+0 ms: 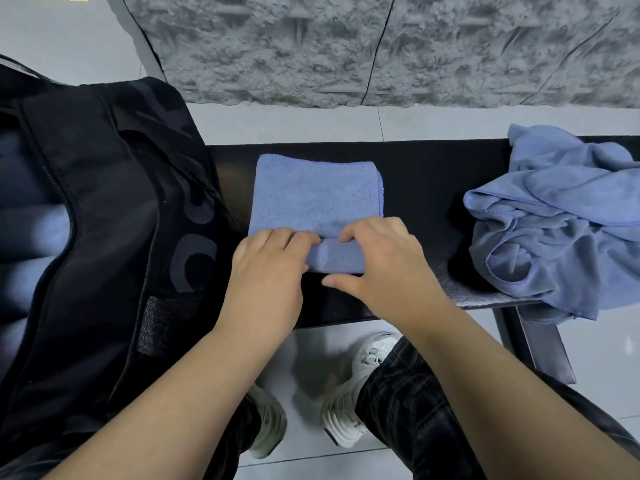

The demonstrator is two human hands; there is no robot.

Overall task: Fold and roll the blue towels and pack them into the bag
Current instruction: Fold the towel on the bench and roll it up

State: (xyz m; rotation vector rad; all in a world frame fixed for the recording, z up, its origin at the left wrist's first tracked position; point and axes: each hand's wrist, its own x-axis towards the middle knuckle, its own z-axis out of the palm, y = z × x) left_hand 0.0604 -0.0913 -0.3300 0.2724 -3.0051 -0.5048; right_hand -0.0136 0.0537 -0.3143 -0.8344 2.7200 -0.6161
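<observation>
A folded blue towel (317,194) lies on the black bench (426,188), its near end turned into a short roll. My left hand (268,268) grips the left part of that roll, fingers curled over its top. My right hand (379,258) grips the right part, fingers over the top and thumb stretched along the near side. A large black bag (104,220) stands open at the left, with rolled blue towels (31,233) visible inside. A crumpled heap of blue towels (557,216) lies on the bench's right end.
A grey textured wall panel (381,46) rises behind the bench above a pale tiled floor (287,123). The bench's metal leg (540,344) slants down at right. My dark trousers and white shoes (349,393) show below the bench edge.
</observation>
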